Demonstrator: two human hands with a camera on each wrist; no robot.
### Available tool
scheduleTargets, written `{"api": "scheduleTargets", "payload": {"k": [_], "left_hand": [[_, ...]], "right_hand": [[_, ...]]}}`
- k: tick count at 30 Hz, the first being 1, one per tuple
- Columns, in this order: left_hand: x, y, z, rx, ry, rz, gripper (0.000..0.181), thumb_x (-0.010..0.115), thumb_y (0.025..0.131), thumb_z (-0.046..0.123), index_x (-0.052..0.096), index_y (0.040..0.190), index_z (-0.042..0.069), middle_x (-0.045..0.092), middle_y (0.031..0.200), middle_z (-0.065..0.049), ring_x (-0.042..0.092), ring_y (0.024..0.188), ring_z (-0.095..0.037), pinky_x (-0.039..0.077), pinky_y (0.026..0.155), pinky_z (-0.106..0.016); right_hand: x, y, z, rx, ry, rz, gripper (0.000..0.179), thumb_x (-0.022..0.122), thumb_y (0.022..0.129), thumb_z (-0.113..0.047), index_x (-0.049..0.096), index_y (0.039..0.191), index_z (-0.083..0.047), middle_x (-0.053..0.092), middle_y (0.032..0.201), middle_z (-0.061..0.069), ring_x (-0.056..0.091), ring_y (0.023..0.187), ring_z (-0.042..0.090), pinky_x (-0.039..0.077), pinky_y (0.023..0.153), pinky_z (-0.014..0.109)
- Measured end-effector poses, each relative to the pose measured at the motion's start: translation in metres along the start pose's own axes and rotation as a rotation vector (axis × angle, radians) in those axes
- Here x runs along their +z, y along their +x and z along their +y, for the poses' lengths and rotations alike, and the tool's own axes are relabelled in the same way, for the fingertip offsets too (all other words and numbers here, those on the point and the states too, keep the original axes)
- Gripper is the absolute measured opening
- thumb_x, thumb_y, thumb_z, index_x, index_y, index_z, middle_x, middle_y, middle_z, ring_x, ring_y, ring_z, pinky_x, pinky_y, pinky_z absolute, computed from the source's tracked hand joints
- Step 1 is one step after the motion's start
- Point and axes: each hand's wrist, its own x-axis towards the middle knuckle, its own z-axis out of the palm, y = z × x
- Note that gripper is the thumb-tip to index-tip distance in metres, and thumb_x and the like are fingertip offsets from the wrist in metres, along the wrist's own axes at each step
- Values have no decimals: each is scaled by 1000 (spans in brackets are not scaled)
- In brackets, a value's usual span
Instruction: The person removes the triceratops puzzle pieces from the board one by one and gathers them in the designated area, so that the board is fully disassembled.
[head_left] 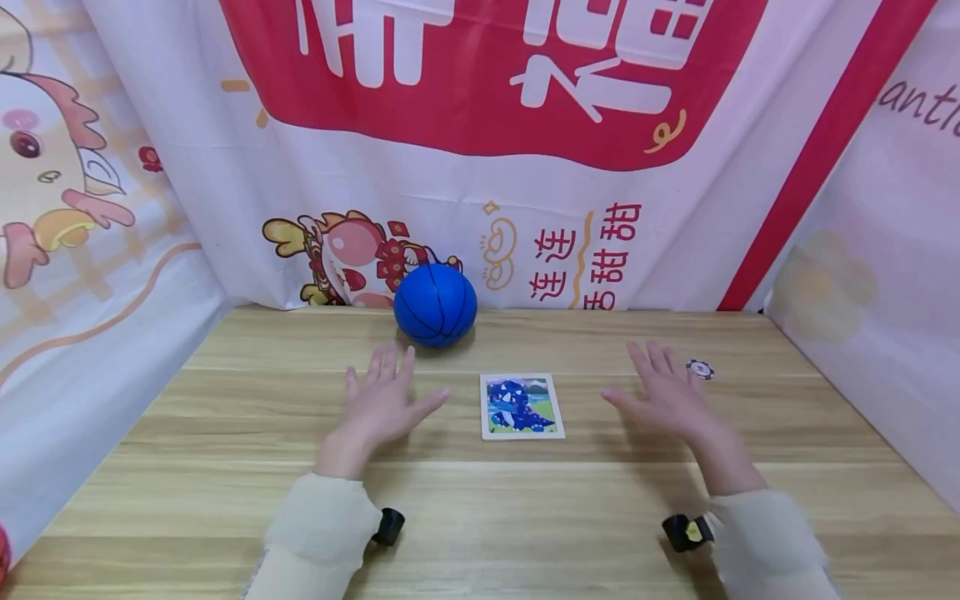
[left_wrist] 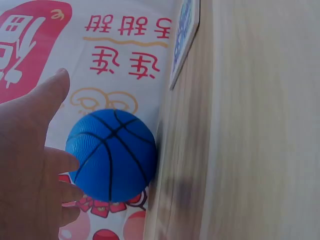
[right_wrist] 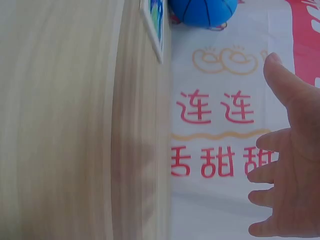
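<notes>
Between my two hands a small square picture puzzle (head_left: 522, 407) with a blue dinosaur lies flat on the wooden table. My left hand (head_left: 382, 402) is to its left, fingers spread and holding nothing. Beyond those fingertips sits a blue ball with black basketball lines (head_left: 435, 305), against the back cloth; it also shows past the fingers in the left wrist view (left_wrist: 112, 155). On the other side my right hand (head_left: 663, 393) is likewise spread, with nothing in it. A small round black-and-white chip (head_left: 701, 369) lies just beyond its outer fingers.
A white cloth with red print (head_left: 465, 100) hangs along the table's back edge. Printed cloths also hang at the left (head_left: 90, 183) and right (head_left: 862, 250). Something red (head_left: 3, 552) peeks in at the lower left edge. The wooden table (head_left: 510, 525) spans the front.
</notes>
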Motion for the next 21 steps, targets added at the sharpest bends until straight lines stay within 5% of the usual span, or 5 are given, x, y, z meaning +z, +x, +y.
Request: {"api": "scheduleTargets", "payload": {"k": [10,21], "left_hand": [[14,11,26,30,-47,-27,92,28,72,74,17,139,12,6,142,-14,-2,127,-31,-7,93,-55],[38,26,40,82,-59,3,86,34,75,69,15,139,15,4,142,-13,-2,128,-29,-3,95,-54]], "right_hand": [[23,15,-27,-89,74,-5,83,41,80,-60,13,139,-7,5,140,21,-2,125,39,-2,92,59],[47,36,-32,-119,208,-58,75,39,82,-57,18,138,-11,11,141,17,5,126,35,6,96,54]]}}
